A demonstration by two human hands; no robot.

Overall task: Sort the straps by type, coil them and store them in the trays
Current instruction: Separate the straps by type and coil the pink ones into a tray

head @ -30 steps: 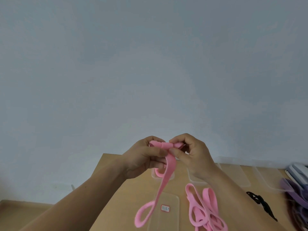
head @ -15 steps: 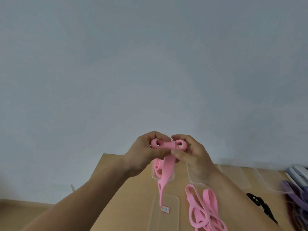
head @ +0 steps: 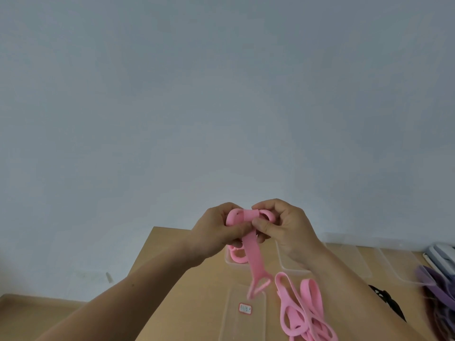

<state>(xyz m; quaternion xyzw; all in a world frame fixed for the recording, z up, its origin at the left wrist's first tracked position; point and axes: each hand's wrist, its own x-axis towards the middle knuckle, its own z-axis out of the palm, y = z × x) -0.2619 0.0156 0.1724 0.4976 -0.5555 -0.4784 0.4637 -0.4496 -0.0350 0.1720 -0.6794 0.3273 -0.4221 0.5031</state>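
Above the wooden table (head: 202, 299), the left hand (head: 216, 232) pinches the rolled end of the pink strap (head: 250, 215), apparently to steady the coil. The right hand (head: 288, 227) pinches its other side to wind it. The tail hangs toward the table, where loose pink straps (head: 302, 308) lie, probably awaiting coiling.

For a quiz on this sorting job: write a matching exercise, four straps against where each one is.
1 half-coiled pink strap
2 loose pink straps
3 black strap
4 coiled pink strap

A in the clear tray
B beside the labelled lid
C held in left hand and right hand
D next to the purple straps

Pairs: 1-C, 2-B, 3-D, 4-A
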